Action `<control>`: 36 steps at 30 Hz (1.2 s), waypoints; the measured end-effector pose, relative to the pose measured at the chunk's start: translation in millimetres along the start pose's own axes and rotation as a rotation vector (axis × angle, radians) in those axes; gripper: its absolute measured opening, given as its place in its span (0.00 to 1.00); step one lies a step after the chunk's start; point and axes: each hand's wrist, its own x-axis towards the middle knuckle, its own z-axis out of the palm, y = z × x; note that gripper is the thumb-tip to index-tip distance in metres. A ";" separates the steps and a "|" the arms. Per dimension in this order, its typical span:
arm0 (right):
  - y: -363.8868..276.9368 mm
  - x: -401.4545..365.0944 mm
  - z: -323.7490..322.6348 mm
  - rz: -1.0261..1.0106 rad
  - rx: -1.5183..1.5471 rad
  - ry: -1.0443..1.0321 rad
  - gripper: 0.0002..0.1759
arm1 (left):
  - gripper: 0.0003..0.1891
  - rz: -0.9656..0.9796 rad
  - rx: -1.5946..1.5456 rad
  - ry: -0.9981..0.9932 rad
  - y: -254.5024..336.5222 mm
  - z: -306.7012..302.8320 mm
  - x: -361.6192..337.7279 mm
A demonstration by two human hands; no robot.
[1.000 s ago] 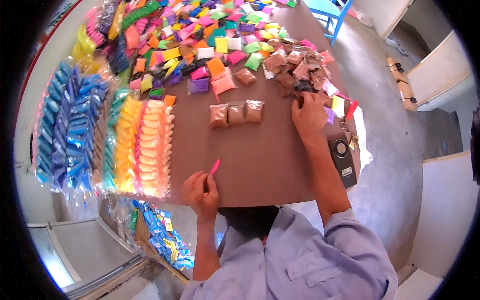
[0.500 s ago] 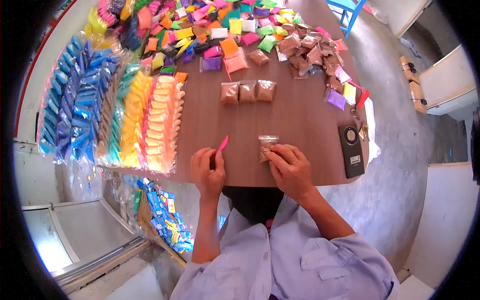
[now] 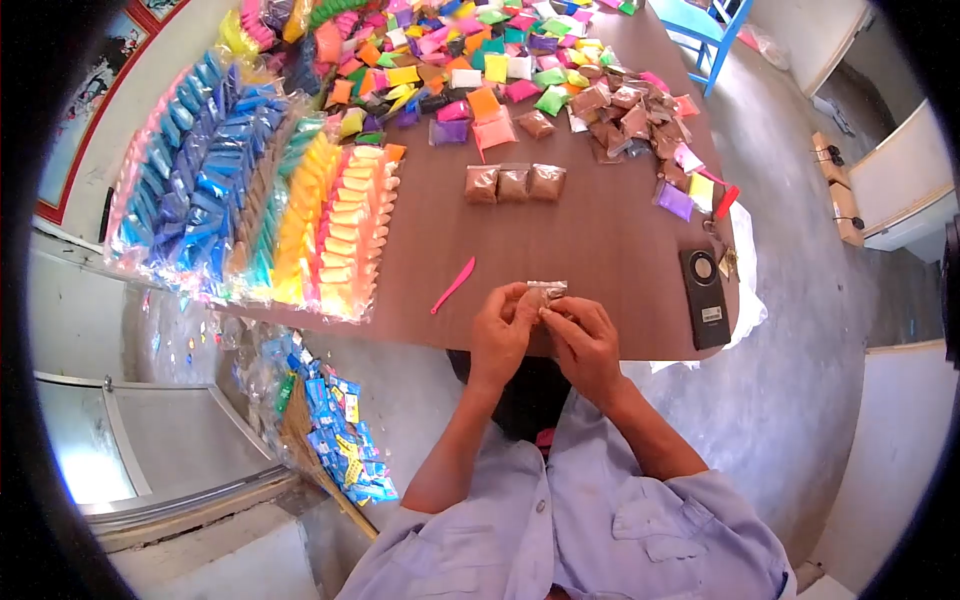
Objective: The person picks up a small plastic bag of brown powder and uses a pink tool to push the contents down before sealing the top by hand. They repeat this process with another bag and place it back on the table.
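Observation:
My left hand (image 3: 500,332) and my right hand (image 3: 584,338) meet at the near edge of the brown table (image 3: 590,250), both pinching a small clear packet of brown stuff (image 3: 546,292) at its top. The packet is mostly hidden by my fingers. A pink plastic tool (image 3: 453,285) lies flat on the table just left of my left hand, apart from it. Three brown packets (image 3: 514,183) lie in a row farther back, at mid table.
A heap of brown packets (image 3: 625,115) lies at the back right. Many coloured packets (image 3: 450,60) cover the far end. Bundled strips of blue, yellow and orange packets (image 3: 280,200) fill the left. A black phone (image 3: 704,297) and keys (image 3: 728,262) lie at the right edge.
My right hand brought a brown packet from the far heap to the near edge. My left hand let go of the pink tool, which now lies on the table, and joined the packet.

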 end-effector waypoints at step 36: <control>25.2 16.5 15.3 0.555 0.506 0.019 0.07 | 0.10 0.073 0.059 -0.151 -14.9 -4.2 8.6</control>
